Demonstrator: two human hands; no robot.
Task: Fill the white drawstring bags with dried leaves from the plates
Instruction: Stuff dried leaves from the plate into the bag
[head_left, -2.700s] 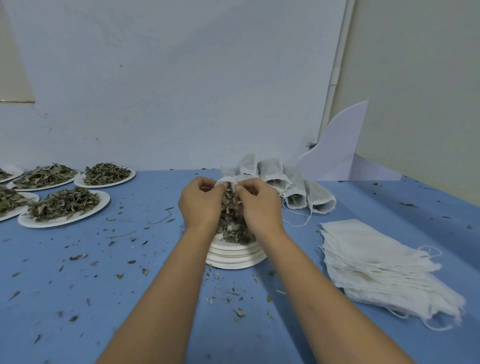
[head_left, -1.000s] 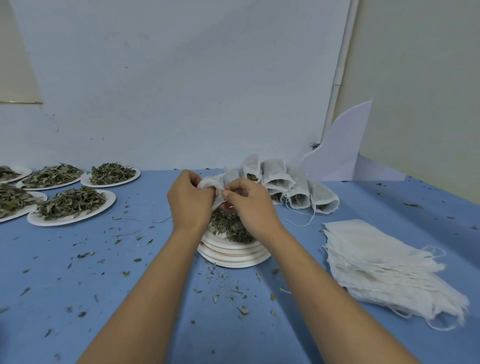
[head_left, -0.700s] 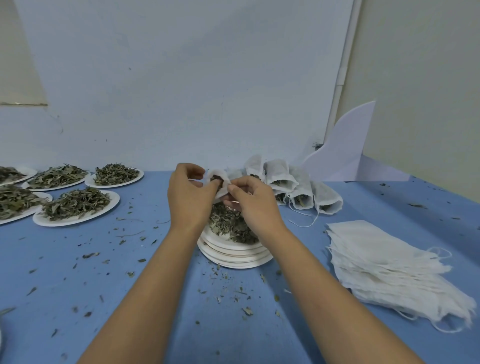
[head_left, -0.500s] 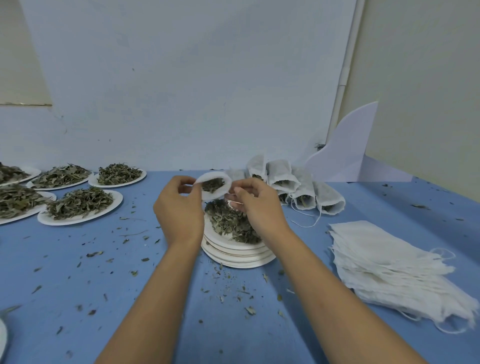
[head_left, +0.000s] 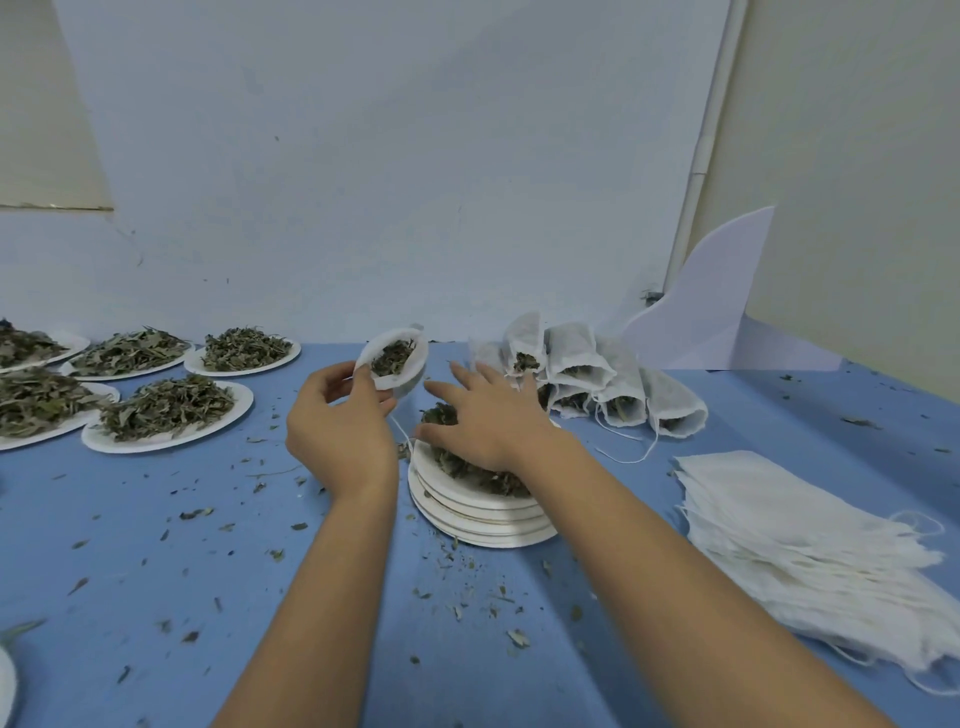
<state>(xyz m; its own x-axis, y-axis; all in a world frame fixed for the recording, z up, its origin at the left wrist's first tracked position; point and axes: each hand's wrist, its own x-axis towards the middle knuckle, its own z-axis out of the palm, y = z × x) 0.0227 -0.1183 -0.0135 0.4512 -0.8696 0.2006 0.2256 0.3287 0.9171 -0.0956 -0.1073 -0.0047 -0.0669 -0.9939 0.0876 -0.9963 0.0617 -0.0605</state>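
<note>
Packing workroom — leaf plates (head_left: 166, 439), stacked bags (head_left: 810, 551)

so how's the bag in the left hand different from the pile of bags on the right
The bag in the left hand is held up with its mouth open and leaves inside; the stacked bags lie flat on the table and look empty. The held one is single, the others many. Both are white fabric with drawstrings.

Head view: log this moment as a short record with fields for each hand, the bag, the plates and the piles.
left hand: holds a small white drawstring bag, mouth open, partly filled with dried leaves
right hand: fingers spread, resting on the leaves of the top plate
stack of white paper plates: under the right hand, leaves on top
filled white bags: piled behind the stack
flat empty white bags: stacked at right
leaf plates: at left on the blue table
</note>
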